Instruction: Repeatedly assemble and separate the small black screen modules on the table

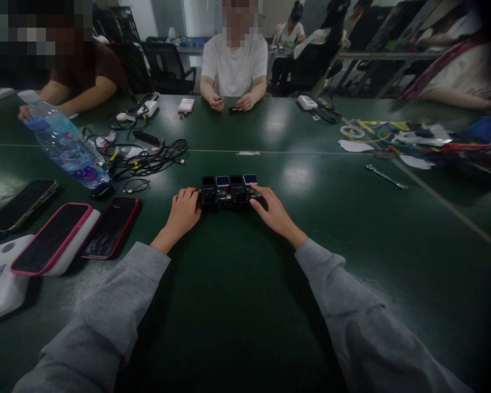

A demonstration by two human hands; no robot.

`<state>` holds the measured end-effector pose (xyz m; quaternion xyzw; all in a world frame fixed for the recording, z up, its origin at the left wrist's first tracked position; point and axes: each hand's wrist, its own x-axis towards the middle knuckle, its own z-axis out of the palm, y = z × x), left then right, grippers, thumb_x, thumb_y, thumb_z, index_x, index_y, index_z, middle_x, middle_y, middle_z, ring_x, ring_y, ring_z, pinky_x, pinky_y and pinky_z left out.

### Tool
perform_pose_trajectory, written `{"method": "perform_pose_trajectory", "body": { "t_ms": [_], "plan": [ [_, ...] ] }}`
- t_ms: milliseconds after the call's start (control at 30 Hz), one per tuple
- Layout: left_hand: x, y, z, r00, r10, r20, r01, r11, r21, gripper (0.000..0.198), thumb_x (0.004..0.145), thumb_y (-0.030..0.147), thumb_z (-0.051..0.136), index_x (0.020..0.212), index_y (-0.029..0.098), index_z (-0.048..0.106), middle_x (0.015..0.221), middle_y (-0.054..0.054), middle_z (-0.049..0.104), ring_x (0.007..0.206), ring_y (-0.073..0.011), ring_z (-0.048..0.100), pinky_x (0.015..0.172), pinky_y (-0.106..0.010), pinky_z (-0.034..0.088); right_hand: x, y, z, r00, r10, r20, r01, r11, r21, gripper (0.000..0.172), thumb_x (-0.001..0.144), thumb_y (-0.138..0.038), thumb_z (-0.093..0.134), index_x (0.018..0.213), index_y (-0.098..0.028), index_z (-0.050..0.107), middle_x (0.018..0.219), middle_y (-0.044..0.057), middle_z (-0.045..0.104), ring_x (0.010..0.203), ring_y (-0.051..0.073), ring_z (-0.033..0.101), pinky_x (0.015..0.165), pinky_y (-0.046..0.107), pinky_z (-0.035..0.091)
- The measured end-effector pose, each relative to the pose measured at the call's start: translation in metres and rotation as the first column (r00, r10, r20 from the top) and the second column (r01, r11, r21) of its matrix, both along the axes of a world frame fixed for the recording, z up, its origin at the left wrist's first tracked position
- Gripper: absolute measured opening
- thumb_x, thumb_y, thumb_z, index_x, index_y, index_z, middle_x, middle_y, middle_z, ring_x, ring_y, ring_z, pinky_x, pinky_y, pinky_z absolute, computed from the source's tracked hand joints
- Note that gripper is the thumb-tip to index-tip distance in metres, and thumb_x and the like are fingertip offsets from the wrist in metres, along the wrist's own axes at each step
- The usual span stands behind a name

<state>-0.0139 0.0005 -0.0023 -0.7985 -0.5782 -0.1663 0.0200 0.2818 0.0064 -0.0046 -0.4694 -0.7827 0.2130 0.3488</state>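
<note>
A row of small black electronic modules (224,196) lies on the green table in front of me, with little rectangular screens along its far edge and bits of green circuit board between the dark blocks. Against its left end, my left hand (184,212) is closed, fingers bent round the far corner. My right hand (273,212) grips the right end, the index finger on top near a screen and the thumb at the near side. Whether the modules are joined together I cannot tell.
Left of me lie several phones (111,228), a white power bank (6,273) and a tilted water bottle (67,143). Black cables (163,155) tangle beyond them. At right are a wrench (387,177) and heaped coloured wires (425,136). Opposite sits a person in white (235,65).
</note>
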Motion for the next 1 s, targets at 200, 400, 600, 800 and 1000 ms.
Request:
{"method": "perform_pose_trajectory", "body": {
  "t_ms": [200,400,600,800,1000],
  "plan": [
    [0.001,-0.001,0.001,1.000,0.009,-0.029,-0.008,1.000,0.015,0.038,0.088,0.013,0.048,0.125,0.011,0.053,0.130,-0.015,0.055,0.119,-0.0320,0.049,0.094,-0.048,0.045,-0.001,0.002,-0.001,0.999,-0.038,-0.023,0.040,0.995,0.090,0.043,0.099,-0.037,0.043,0.141,-0.027,0.046,0.128,0.009,0.055,0.117,0.026,0.052,0.103,0.049,0.043],
    [0.000,-0.001,0.000,0.999,0.007,-0.031,-0.007,1.000,0.008,0.038,0.088,0.013,0.048,0.125,0.011,0.053,0.131,-0.015,0.055,0.120,-0.0318,0.048,0.095,-0.048,0.045,-0.004,0.000,0.000,0.984,-0.142,0.109,0.125,0.981,0.151,0.046,0.097,-0.039,0.049,0.140,-0.023,0.046,0.126,0.012,0.055,0.113,0.028,0.055,0.097,0.049,0.048],
    [0.000,-0.001,-0.001,0.999,0.016,-0.030,-0.016,1.000,0.010,0.036,0.089,0.014,0.048,0.125,0.011,0.054,0.131,-0.014,0.055,0.119,-0.0309,0.048,0.095,-0.047,0.045,-0.005,0.004,-0.008,0.970,-0.185,0.160,0.148,0.964,0.220,0.038,0.091,-0.036,0.055,0.125,-0.019,0.053,0.118,0.013,0.058,0.108,0.030,0.057,0.091,0.049,0.050],
    [-0.001,-0.001,0.001,1.000,0.015,-0.027,-0.015,1.000,0.008,0.037,0.090,0.014,0.047,0.126,0.012,0.053,0.131,-0.014,0.055,0.120,-0.0310,0.048,0.095,-0.046,0.044,0.000,-0.010,-0.003,0.968,-0.208,0.138,0.178,0.962,0.205,0.029,0.090,-0.028,0.053,0.117,-0.017,0.055,0.112,0.013,0.060,0.104,0.028,0.059,0.091,0.046,0.051],
    [-0.001,-0.001,0.000,1.000,0.004,-0.031,-0.003,1.000,0.023,0.036,0.090,0.015,0.046,0.124,0.011,0.054,0.129,-0.015,0.055,0.118,-0.0322,0.048,0.094,-0.048,0.044,0.049,-0.065,0.002,0.975,-0.173,0.137,0.163,0.983,0.080,0.030,0.090,-0.043,0.060,0.112,-0.023,0.056,0.112,0.009,0.062,0.097,0.025,0.062,0.081,0.042,0.052]
  ]
}}
